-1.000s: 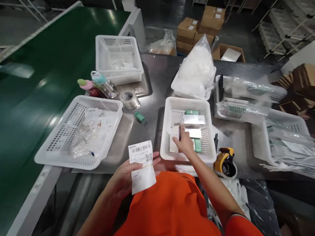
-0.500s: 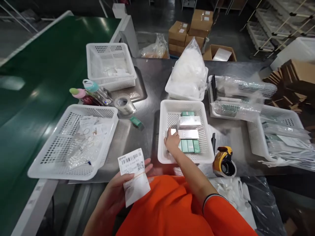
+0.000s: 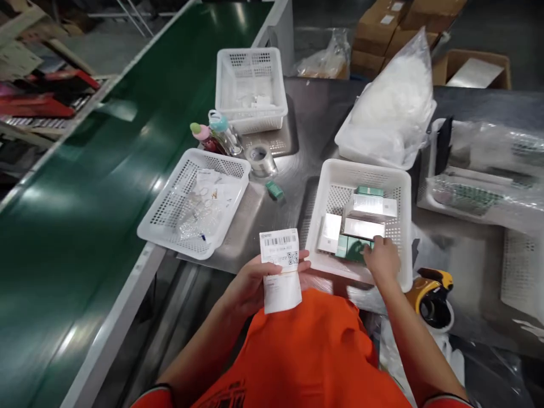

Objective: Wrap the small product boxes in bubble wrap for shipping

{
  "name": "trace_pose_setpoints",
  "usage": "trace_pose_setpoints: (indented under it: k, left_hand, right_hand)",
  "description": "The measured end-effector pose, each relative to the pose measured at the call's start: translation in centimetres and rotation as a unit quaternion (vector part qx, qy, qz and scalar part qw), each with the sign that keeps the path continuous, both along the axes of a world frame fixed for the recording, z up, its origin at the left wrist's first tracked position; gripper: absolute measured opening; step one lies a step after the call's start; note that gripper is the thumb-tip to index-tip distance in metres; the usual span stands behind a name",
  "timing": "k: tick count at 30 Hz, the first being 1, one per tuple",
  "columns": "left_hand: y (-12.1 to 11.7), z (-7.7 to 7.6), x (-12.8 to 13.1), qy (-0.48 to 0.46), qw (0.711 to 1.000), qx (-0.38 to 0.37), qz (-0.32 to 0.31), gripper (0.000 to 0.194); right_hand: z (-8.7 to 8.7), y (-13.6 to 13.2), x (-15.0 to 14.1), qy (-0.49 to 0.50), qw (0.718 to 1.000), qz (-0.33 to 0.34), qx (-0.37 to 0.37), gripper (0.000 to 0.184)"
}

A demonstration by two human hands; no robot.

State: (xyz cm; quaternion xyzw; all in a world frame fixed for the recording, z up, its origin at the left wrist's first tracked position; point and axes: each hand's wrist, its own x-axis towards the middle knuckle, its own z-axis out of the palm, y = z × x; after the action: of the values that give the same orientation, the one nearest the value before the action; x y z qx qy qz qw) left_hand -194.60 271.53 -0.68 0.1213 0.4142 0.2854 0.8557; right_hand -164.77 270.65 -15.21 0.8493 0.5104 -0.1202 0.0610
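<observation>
My left hand (image 3: 254, 283) grips a white printed slip (image 3: 281, 294) with a barcode and a QR code, thumb across its front and fingers behind. My right hand (image 3: 383, 262) reaches into a white perforated basket (image 3: 317, 224), its fingers curled on the right end of a row of small green boxes (image 3: 355, 248). The hand hides part of that end box. A white box (image 3: 329, 232) lies left of the row. Behind the row are a long white box (image 3: 364, 228), another white box (image 3: 374, 206) and a green box (image 3: 369, 191).
Left stand a basket with clear plastic bags (image 3: 187, 215), a tape roll (image 3: 261, 161), two bottles (image 3: 219, 136) and a small green box (image 3: 274, 190). A green conveyor belt (image 3: 127, 147) runs beyond. A yellow-black tape dispenser (image 3: 433, 297) and a large plastic bag (image 3: 395, 102) are right.
My right hand has moved from the white box at the basket's left side to the right end of the green boxes. The view has turned left. My left hand keeps the slip.
</observation>
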Motion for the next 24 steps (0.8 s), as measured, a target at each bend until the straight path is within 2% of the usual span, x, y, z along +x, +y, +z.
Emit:
trace_pose_setpoints:
  k: [4, 7, 12, 15, 18, 21, 23, 24]
  left_hand:
    - [0.2, 0.3, 0.7, -0.012, 1.0, 0.006, -0.019, 0.048]
    - [0.1, 0.3, 1.0, -0.011, 1.0, 0.011, -0.027, 0.048]
    - [-0.5, -0.4, 0.5, -0.007, 1.0, 0.001, -0.025, 0.046]
    - [-0.8, -0.9, 0.2, 0.002, 1.0, -0.006, -0.024, 0.048]
    - [-0.9, -0.8, 0.1, 0.018, 0.999, -0.016, -0.021, 0.051]
    - [-0.9, -0.4, 0.1, 0.029, 0.999, -0.019, -0.016, 0.052]
    - [-0.9, -0.2, 0.1, 0.035, 0.999, -0.015, -0.012, 0.05]
    - [-0.9, -0.3, 0.1, 0.035, 0.999, -0.014, -0.01, 0.049]
  right_hand:
    - [-1.4, -1.3, 1.9, 0.032, 0.991, 0.001, -0.128, 0.053]
    - [-1.7, -1.1, 1.8, 0.044, 0.988, -0.014, -0.145, 0.055]
    - [-1.1, -0.7, 1.5, 0.063, 0.979, -0.034, -0.193, 0.062]
    - [-0.8, -0.8, 1.1, 0.05, 0.98, -0.039, -0.187, 0.063]
    - [-0.1, -1.1, 1.1, 0.039, 0.981, -0.056, -0.183, 0.059]
    - [1.5, -2.5, 2.1, 0.041, 0.989, -0.071, -0.126, 0.059]
    - [2.7, -4.3, 3.0, 0.113, 0.992, -0.063, -0.012, 0.067]
    - [3.2, -5.3, 3.3, 0.17, 0.982, -0.05, 0.069, 0.071]
